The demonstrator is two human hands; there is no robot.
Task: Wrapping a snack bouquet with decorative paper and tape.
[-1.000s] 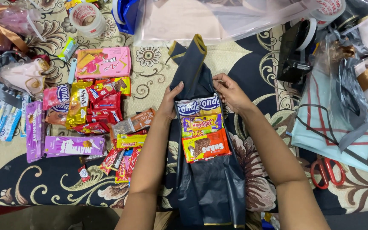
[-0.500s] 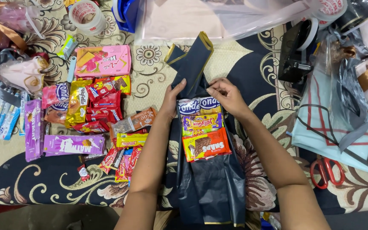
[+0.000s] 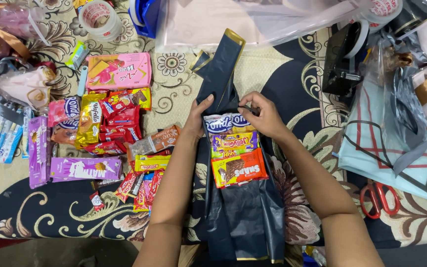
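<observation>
- Dark navy wrapping sheet [image 3: 238, 217] with a gold edge lies lengthwise over the patterned cloth [image 3: 35, 217] in the head view, straight in front of the person — likely so both hands can reach it evenly.
- Three snack packs sit in a column on the sheet: a blue-and-white pack [image 3: 228, 122] on top, a yellow-and-purple pack [image 3: 234, 143] below it, and an orange pack [image 3: 239, 168] lowest, each overlapping the next, seemingly so the sheet can fold round them as one bundle.
- Left hand [image 3: 197, 118] rests against the sheet's left edge beside the top pack, fingers together and thumb raised along the dark strip, apparently keeping that side from slipping.
- Right hand [image 3: 263, 116] is curled, thumb and forefinger pinching a fold of the sheet just above the top pack — the gathered strip runs up and away from there.
- Left of the sheet, a spread of loose sweets and wafers [image 3: 109, 133] lies within the left hand's reach.
- Red-handled scissors [image 3: 380, 199] lie well apart at the right, a tape roll [image 3: 97, 17] at the top left.
</observation>
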